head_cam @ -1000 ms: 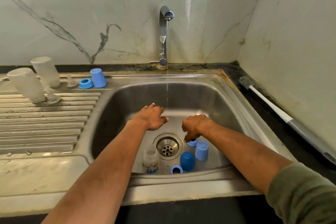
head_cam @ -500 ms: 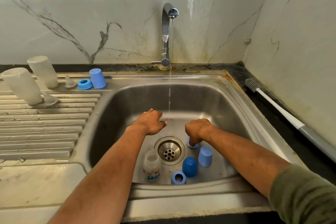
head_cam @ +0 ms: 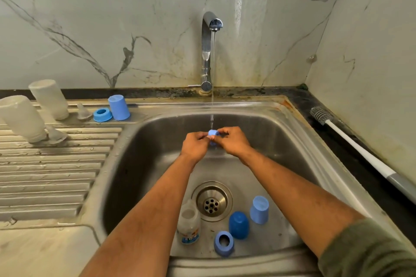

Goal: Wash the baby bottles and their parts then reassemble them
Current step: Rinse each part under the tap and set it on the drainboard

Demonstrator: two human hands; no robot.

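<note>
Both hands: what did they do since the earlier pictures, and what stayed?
The right hand lifted a small blue ring from beside the drain up under the running tap; the left hand joined it, both pinching it. The other parts in the sink stayed put.

A home kitchen — steel sink, tap, marble-look wall.

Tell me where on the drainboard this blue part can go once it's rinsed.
Both hands, left hand and right hand, hold the blue part under the tap. The ribbed drainboard is bare in front of the two upturned bottles. Its back ledge is crowded: bottle, nipple, blue ring, blue cap.
</note>
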